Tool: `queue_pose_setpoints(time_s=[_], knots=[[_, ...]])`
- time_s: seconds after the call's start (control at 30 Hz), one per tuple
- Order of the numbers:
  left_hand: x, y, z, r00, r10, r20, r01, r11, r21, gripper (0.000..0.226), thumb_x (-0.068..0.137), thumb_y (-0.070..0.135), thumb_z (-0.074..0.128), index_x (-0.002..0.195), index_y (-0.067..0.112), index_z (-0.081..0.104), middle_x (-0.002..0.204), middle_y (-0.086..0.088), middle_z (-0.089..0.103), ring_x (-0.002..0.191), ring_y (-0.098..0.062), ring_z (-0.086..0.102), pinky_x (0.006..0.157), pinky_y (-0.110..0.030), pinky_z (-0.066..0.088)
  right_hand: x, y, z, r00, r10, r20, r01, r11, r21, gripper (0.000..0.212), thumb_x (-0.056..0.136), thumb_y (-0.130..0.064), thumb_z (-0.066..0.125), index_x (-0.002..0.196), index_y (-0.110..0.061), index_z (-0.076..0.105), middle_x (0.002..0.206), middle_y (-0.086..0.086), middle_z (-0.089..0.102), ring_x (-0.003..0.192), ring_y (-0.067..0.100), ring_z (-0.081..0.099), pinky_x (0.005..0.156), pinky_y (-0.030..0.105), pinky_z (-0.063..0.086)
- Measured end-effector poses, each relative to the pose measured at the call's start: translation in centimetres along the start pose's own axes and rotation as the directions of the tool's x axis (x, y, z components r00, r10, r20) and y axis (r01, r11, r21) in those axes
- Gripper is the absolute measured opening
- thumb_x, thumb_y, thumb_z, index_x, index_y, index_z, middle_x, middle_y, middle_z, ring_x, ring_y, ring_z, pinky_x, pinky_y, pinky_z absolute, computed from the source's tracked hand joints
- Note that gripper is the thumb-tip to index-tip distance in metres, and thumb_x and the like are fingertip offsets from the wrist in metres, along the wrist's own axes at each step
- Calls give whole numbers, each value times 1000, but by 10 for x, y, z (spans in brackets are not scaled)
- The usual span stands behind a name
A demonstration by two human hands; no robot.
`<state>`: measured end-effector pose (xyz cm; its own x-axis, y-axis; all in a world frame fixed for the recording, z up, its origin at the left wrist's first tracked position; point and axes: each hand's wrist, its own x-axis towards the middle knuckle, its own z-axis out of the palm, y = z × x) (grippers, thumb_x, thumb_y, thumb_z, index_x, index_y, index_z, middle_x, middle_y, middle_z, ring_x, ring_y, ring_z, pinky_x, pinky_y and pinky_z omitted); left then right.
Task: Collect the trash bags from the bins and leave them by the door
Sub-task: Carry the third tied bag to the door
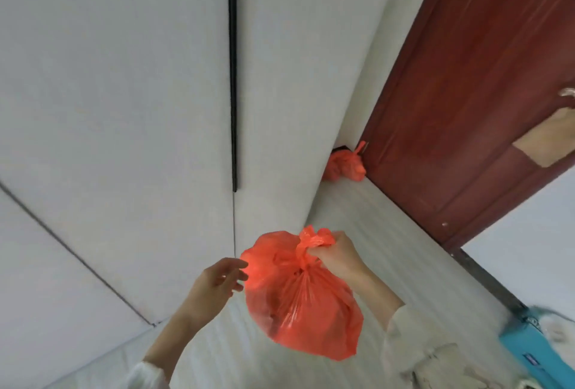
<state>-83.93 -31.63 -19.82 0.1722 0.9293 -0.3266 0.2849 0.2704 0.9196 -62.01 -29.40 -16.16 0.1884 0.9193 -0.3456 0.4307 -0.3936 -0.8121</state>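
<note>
A full red trash bag (298,301) hangs in the air in front of me. My right hand (337,253) grips its gathered, knotted neck from above. To the left of the bag, my left hand (217,283) is held with fingers relaxed and spread, close to the bag's side and holding nothing. A second tied red trash bag (345,164) lies on the floor in the corner next to the dark red door (466,102).
White cabinet panels (124,108) with a black vertical strip (232,77) fill the left side. Pale striped flooring (389,233) runs toward the door. A blue object (535,354) sits at the lower right by the white wall.
</note>
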Motion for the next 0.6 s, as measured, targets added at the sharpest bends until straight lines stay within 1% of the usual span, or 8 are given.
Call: queue_pose_setpoints(time_s=[0.07, 0.13, 0.2, 0.27, 0.37, 0.47, 0.53, 0.6], knots=[[31, 24, 34, 999, 23, 37, -24, 999, 24, 26, 94, 4, 39, 93, 18, 61, 88, -5, 66, 73, -18, 61, 61, -14, 46, 20, 11, -50, 996, 18, -85, -15, 999, 36, 31, 70, -16, 66, 43, -19, 52, 55, 1, 58, 54, 10, 54, 63, 32, 45], [64, 47, 69, 996, 43, 82, -48, 997, 58, 26, 94, 4, 38, 94, 18, 60, 87, -4, 66, 73, -18, 61, 64, -19, 46, 40, 20, -97, 987, 23, -157, -10, 997, 79, 32, 71, -20, 69, 45, -18, 50, 46, -8, 50, 40, -3, 46, 54, 23, 39], [97, 68, 104, 989, 68, 130, -80, 993, 92, 29, 93, 3, 38, 92, 21, 60, 86, -2, 66, 70, -12, 62, 65, -19, 46, 61, 29, -139, 980, 18, -198, 0, 996, 92, 34, 73, -19, 69, 45, -18, 49, 41, -11, 45, 33, -4, 44, 46, 16, 35], [137, 87, 144, 981, 94, 169, -115, 986, 121, 30, 93, 1, 38, 91, 23, 59, 85, -3, 66, 61, -2, 62, 61, -14, 46, 89, 43, -181, 974, 17, -226, 1, 997, 79, 42, 78, -13, 65, 39, -17, 49, 38, -9, 44, 35, -2, 45, 43, 14, 33], [199, 115, 203, 968, 109, 226, -141, 981, 131, 30, 93, 2, 38, 90, 24, 59, 85, -4, 65, 58, 2, 60, 60, -13, 45, 146, 63, -238, 964, 47, -262, -26, 996, 84, 41, 79, -13, 66, 41, -18, 50, 47, -2, 48, 45, 6, 49, 56, 26, 38], [266, 141, 255, 964, 98, 248, -130, 985, 116, 32, 94, 3, 36, 89, 24, 59, 86, -3, 65, 69, -11, 61, 59, -12, 44, 206, 77, -293, 970, 79, -228, -72, 997, 39, 20, 76, -11, 68, 58, -6, 60, 63, 10, 55, 63, 21, 54, 67, 35, 41], [305, 161, 286, 965, 84, 249, -114, 988, 108, 32, 94, 2, 36, 88, 23, 60, 83, -1, 64, 71, -16, 60, 58, -11, 43, 238, 86, -328, 977, 91, -195, -89, 996, 18, 17, 75, -10, 68, 72, 7, 63, 65, 13, 55, 65, 21, 52, 67, 35, 40], [340, 183, 318, 961, 66, 268, -97, 990, 105, 30, 93, 1, 36, 91, 18, 61, 80, 1, 62, 69, -15, 59, 58, -12, 42, 267, 93, -361, 983, 92, -157, -95, 995, -9, 15, 75, -9, 68, 69, 4, 62, 65, 13, 53, 65, 20, 50, 65, 35, 39]])
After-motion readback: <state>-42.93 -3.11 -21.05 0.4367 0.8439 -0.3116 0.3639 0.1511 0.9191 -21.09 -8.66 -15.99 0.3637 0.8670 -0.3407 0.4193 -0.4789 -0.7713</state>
